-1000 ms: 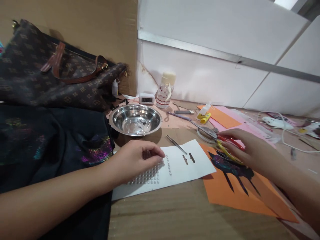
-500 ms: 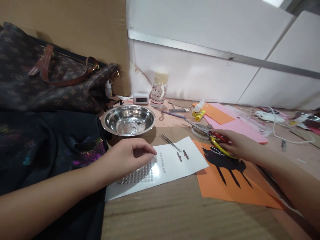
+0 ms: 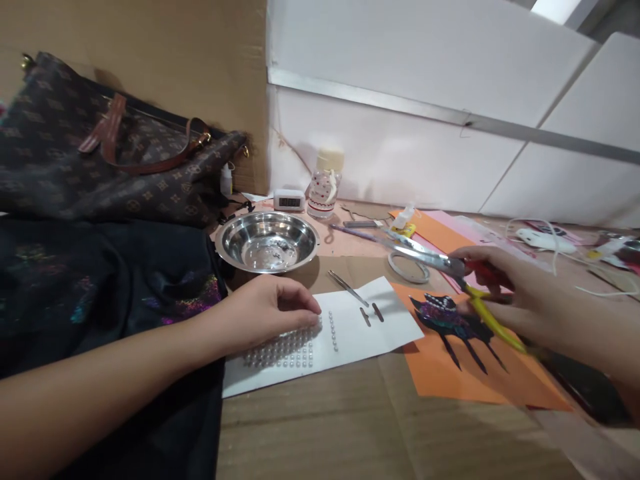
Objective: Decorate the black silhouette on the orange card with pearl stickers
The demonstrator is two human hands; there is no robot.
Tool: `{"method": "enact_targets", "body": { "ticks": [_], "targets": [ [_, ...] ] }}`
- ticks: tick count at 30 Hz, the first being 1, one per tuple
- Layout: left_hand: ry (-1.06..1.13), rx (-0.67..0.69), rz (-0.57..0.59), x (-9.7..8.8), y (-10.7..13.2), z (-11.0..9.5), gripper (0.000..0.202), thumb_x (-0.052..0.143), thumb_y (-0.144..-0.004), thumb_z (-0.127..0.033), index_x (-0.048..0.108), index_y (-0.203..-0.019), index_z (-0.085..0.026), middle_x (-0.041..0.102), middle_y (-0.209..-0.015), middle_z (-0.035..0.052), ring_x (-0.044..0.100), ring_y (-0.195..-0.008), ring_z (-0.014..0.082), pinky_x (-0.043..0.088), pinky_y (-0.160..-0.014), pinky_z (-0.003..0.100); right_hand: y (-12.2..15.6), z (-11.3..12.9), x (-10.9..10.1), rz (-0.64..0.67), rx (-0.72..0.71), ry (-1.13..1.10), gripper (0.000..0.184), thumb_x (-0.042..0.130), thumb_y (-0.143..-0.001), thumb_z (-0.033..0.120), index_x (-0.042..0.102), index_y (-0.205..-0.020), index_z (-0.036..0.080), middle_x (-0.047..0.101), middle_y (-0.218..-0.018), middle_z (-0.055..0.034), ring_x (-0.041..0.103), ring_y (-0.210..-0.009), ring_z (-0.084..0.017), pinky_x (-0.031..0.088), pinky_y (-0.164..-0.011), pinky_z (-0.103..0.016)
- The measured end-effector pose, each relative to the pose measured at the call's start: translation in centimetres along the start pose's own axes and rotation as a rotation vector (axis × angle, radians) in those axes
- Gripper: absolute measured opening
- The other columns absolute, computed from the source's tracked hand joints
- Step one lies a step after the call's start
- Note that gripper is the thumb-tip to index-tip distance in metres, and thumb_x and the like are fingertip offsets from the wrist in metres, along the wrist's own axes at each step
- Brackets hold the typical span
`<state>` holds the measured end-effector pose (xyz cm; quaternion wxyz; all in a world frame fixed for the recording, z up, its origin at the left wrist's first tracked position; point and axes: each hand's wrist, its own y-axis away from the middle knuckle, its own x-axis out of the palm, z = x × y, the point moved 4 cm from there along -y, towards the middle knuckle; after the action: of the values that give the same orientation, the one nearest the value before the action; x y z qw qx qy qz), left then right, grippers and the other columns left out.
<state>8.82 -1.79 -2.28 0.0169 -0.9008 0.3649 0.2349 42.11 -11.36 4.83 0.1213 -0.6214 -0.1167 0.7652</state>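
My left hand [image 3: 273, 313] rests over a white card [image 3: 350, 357] with rows of stick-on pearls [image 3: 283, 351]. Thumb and forefinger are pinched together at the top end of a row; whatever is between them is too small to make out. My right hand [image 3: 525, 287] grips scissors [image 3: 425, 253] with red and yellow handles, raised above the orange paper [image 3: 450, 383], blades pointing left. Below them lies a shiny black cut-out [image 3: 450, 323] with pearl rows along its top. Tweezers [image 3: 349, 288] lie across the card's upper edge.
Behind the card stands a steel bowl [image 3: 267, 243], with a small digital clock [image 3: 289, 200] and a glass jar [image 3: 324, 187] beyond. A tape ring [image 3: 409, 268] sits near the scissors. The brown bag [image 3: 150, 180] and dark cloth [image 3: 110, 287] fill the left side. A glue gun [image 3: 543, 240] lies at right.
My right hand has lifted the scissors up off the black cut-out and to the right, uncovering more of it. My left hand keeps its pinch on the pearl card. The view has shifted slightly.
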Motion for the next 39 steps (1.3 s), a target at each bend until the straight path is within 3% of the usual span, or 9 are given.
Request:
{"method": "enact_targets", "body": {
  "ticks": [3, 7, 12, 17, 22, 27, 30, 34, 39],
  "targets": [
    [0.000, 0.025, -0.008, -0.1, 0.0, 0.0, 0.015, 0.071, -0.082, -0.036, 0.075, -0.086, -0.022, 0.079, -0.088, -0.0010, 0.072, -0.085, 0.0199, 0.055, -0.076, 0.026, 1.6, 2.3, -0.8, 0.120, -0.107, 0.085, 0.044, 0.072, -0.073, 0.045, 0.065, -0.115, 0.037, 0.070, -0.088, -0.0043, 0.066, -0.068, -0.028, 0.054, -0.055, -0.037],
    [-0.016, 0.051, 0.006, 0.0, 0.1, 0.0, 0.013, 0.070, -0.081, -0.033, 0.073, -0.085, -0.021, 0.077, -0.087, -0.0002, 0.071, -0.084, 0.0206, 0.053, -0.077, 0.028, 3.0, 4.4, -1.0, 0.297, -0.224, 0.153, 0.047, 0.074, -0.068, 0.031, 0.068, -0.113, 0.042, 0.077, -0.093, -0.0018, 0.070, -0.062, -0.028, 0.051, -0.045, -0.035],
    [-0.036, 0.067, 0.023, 0.0, 0.0, -0.2, 0.014, 0.069, -0.081, -0.033, 0.072, -0.085, -0.020, 0.076, -0.086, 0.0013, 0.070, -0.084, 0.0210, 0.052, -0.076, 0.030, 2.9, 7.6, -1.0, 0.315, -0.354, 0.120, 0.046, 0.072, -0.070, 0.026, 0.069, -0.114, 0.040, 0.079, -0.100, -0.0007, 0.075, -0.072, -0.029, 0.054, -0.050, -0.034],
    [-0.048, 0.085, 0.035, -0.1, 0.1, -0.5, 0.015, 0.069, -0.080, -0.033, 0.073, -0.086, -0.019, 0.076, -0.086, 0.0021, 0.070, -0.085, 0.0214, 0.052, -0.078, 0.030, 2.6, 10.0, -0.3, 0.323, -0.341, 0.093, 0.040, 0.072, -0.070, 0.027, 0.070, -0.109, 0.035, 0.078, -0.099, -0.0009, 0.075, -0.084, -0.028, 0.058, -0.062, -0.034],
    [-0.041, 0.095, 0.048, -0.1, 0.1, -0.5, 0.015, 0.070, -0.081, -0.033, 0.072, -0.086, -0.019, 0.076, -0.087, 0.0016, 0.071, -0.086, 0.0212, 0.053, -0.079, 0.030, 3.0, 10.5, 0.2, 0.279, -0.374, 0.139, 0.037, 0.070, -0.069, 0.022, 0.070, -0.105, 0.031, 0.077, -0.088, -0.0010, 0.072, -0.073, -0.024, 0.053, -0.059, -0.031],
    [-0.034, 0.095, 0.054, -0.1, 0.1, -0.3, 0.018, 0.070, -0.081, -0.035, 0.072, -0.087, -0.019, 0.076, -0.087, 0.0022, 0.071, -0.086, 0.0217, 0.053, -0.078, 0.030, 3.2, 10.6, 0.5, 0.261, -0.391, 0.196, 0.049, 0.065, -0.065, 0.015, 0.069, -0.111, 0.031, 0.077, -0.087, 0.0004, 0.069, -0.063, -0.020, 0.044, -0.053, -0.028],
    [-0.033, 0.095, 0.059, 0.0, 0.0, -0.2, 0.018, 0.071, -0.080, -0.036, 0.072, -0.087, -0.019, 0.077, -0.090, 0.0026, 0.071, -0.089, 0.0222, 0.052, -0.081, 0.030, 3.2, 11.0, 0.5, 0.257, -0.377, 0.218, 0.047, 0.064, -0.062, 0.013, 0.071, -0.104, 0.032, 0.075, -0.080, 0.0016, 0.067, -0.059, -0.020, 0.042, -0.052, -0.027],
    [-0.040, 0.096, 0.059, -0.1, 0.0, -0.1, 0.017, 0.070, -0.080, -0.035, 0.073, -0.087, -0.020, 0.077, -0.090, 0.0024, 0.071, -0.089, 0.0223, 0.052, -0.081, 0.030, 3.3, 11.1, 0.6, 0.288, -0.340, 0.226, 0.043, 0.063, -0.063, 0.012, 0.071, -0.099, 0.034, 0.071, -0.072, 0.0030, 0.068, -0.061, -0.021, 0.039, -0.050, -0.026],
    [-0.052, 0.089, 0.063, -0.1, 0.0, -0.2, 0.017, 0.070, -0.080, -0.036, 0.074, -0.086, -0.020, 0.077, -0.089, 0.0017, 0.071, -0.088, 0.0223, 0.051, -0.079, 0.030, 3.6, 10.0, 1.3, 0.334, -0.323, 0.210, 0.044, 0.064, -0.065, 0.016, 0.070, -0.104, 0.035, 0.072, -0.075, 0.0032, 0.064, -0.056, -0.019, 0.035, -0.048, -0.025]
  ]
}}
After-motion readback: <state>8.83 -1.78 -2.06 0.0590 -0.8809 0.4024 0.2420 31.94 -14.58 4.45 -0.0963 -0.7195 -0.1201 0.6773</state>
